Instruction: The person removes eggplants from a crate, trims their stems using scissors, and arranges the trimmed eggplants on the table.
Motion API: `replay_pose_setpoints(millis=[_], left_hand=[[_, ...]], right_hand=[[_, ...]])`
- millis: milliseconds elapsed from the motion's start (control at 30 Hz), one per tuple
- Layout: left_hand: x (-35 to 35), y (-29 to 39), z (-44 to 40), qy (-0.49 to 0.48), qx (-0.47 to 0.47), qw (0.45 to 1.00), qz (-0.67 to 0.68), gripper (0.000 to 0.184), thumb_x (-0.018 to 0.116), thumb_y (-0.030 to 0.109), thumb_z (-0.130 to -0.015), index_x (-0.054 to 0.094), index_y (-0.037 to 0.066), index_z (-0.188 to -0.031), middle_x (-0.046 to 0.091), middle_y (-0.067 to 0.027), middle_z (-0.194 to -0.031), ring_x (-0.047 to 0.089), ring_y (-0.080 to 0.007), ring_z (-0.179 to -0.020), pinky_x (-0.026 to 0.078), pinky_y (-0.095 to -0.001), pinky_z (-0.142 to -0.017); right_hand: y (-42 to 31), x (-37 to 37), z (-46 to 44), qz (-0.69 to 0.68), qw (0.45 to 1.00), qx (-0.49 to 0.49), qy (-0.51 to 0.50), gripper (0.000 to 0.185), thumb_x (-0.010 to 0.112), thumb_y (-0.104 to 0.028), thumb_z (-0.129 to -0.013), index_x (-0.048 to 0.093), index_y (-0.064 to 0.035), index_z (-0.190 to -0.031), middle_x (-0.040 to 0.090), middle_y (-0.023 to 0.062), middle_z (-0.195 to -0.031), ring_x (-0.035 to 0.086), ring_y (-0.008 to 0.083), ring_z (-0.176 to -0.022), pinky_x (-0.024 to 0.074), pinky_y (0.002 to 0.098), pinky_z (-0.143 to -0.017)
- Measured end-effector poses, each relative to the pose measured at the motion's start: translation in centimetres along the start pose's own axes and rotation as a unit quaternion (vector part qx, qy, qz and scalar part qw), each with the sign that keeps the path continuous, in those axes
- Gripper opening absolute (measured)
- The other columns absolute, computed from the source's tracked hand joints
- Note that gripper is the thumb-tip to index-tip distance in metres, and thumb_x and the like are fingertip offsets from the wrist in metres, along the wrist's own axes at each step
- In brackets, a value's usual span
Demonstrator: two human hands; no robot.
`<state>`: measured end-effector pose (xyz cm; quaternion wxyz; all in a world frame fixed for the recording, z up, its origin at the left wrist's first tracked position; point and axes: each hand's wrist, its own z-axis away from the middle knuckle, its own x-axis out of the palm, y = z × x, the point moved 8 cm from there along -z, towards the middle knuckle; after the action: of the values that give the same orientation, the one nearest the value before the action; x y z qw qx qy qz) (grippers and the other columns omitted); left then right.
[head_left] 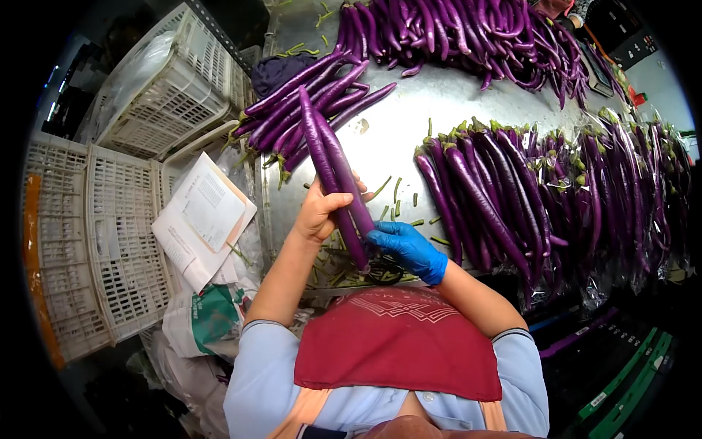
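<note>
My bare left hand (pixel 322 208) is wrapped around two long purple eggplants (pixel 327 164), held side by side and slanting over the table's near edge. Gloved in blue, my right hand (pixel 409 249) is closed with its fingertips at the lower end of the same eggplants. Just below the glove is a dark looped object (pixel 385 271), partly hidden, whose kind I cannot make out. Beyond my left hand lies a loose pile of eggplants (pixel 281 117). To the right of my gloved hand is a row of eggplants (pixel 486 190) with green caps.
Cut green stems (pixel 397 190) are scattered on the metal table (pixel 384 132). A large eggplant heap (pixel 439 29) lies at the back, and eggplants in clear bags (pixel 621 197) at the right. White plastic crates (pixel 117 241) and papers (pixel 208 212) are on the left.
</note>
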<state>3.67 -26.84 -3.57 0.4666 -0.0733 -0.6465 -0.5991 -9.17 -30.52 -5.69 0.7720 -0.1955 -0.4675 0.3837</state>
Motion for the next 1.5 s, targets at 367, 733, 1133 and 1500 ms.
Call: replay_pose_setpoints(millis=[367,733,1133,1500], left_hand=[[1.6,-2.9,-1.6,-0.047,-0.064,0.996,0.050,0.043,0.058,-0.005,-0.070,0.045,-0.002,-0.111,0.053,-0.0107,-0.100,0.057,-0.0226,-0.094,0.049,-0.0447,-0.090],[1.3,-4.2,-2.1,-0.127,-0.141,0.980,0.055,0.052,0.065,0.003,-0.070,0.043,0.001,-0.117,0.054,-0.0157,-0.108,0.060,-0.0277,-0.094,0.050,-0.0409,-0.084],[-0.5,2.4,-1.1,-0.085,-0.036,0.996,-0.020,0.059,0.067,0.005,-0.074,0.038,0.003,-0.125,0.052,-0.0163,-0.116,0.061,-0.0249,-0.093,0.053,-0.0364,-0.079],[-5.4,7.9,-1.7,-0.042,0.043,0.995,0.077,0.050,0.055,-0.001,-0.078,0.042,0.003,-0.126,0.051,-0.0237,-0.117,0.061,-0.0259,-0.084,0.053,-0.0341,-0.070]], right_hand=[[-1.0,-1.3,2.1,0.135,0.980,-0.057,0.136,0.038,0.052,-0.036,-0.091,0.058,-0.0001,-0.102,0.057,-0.0019,-0.084,0.046,0.0037,-0.072,0.0387,0.0195,-0.063],[0.5,-1.9,2.6,0.061,0.985,-0.085,0.139,0.035,0.047,-0.038,-0.092,0.056,-0.0047,-0.095,0.056,-0.0032,-0.076,0.050,0.0042,-0.060,0.0391,0.0176,-0.054],[-0.6,2.8,-1.4,-0.017,0.998,-0.028,-0.055,0.036,0.051,-0.022,-0.091,0.047,-0.0007,-0.121,0.058,0.0051,-0.109,0.054,0.0083,-0.088,0.0444,0.0204,-0.074],[2.8,-3.4,0.2,0.071,0.997,-0.019,0.019,0.032,0.046,-0.011,-0.091,0.045,0.0012,-0.121,0.062,0.0080,-0.104,0.055,0.0090,-0.078,0.0443,0.0214,-0.069]])
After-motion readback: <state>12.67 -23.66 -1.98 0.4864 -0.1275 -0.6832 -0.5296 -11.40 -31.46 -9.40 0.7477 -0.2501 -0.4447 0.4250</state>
